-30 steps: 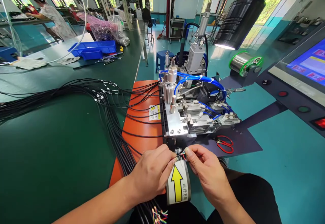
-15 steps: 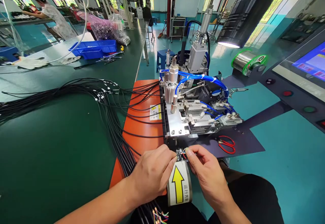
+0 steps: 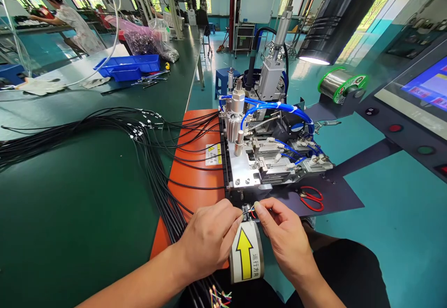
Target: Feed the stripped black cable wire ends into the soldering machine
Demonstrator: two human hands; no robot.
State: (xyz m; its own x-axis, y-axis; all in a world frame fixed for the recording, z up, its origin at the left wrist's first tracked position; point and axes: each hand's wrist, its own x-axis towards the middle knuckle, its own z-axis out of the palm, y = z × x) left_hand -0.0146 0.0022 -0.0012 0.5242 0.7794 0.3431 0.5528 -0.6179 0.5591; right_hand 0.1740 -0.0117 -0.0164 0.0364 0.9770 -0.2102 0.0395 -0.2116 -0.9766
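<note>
Between thumb and fingers, my left hand (image 3: 213,233) grips a black cable (image 3: 246,212) near its stripped end. My right hand (image 3: 284,233) pinches the thin coloured wires (image 3: 253,211) that fan out of that end; a red one and a pale one show. Both hands are close together over the front of a metal machine (image 3: 265,154), just above a white drum-shaped part with a yellow arrow (image 3: 246,252). A thick bundle of black cables (image 3: 164,196) runs past my left wrist, and its stripped coloured ends (image 3: 220,296) hang below that forearm.
Red-handled scissors (image 3: 312,199) lie on the dark plate to the right. A solder spool (image 3: 342,85), a black lamp (image 3: 337,26) and a control panel (image 3: 415,112) stand beyond. On the green table (image 3: 77,205) sits a blue tray (image 3: 129,67). Far left, a person (image 3: 73,23) works.
Hardly anything differs. Both hands keep their hold at the cable end, with only a slight shift of the fingers and wires.
</note>
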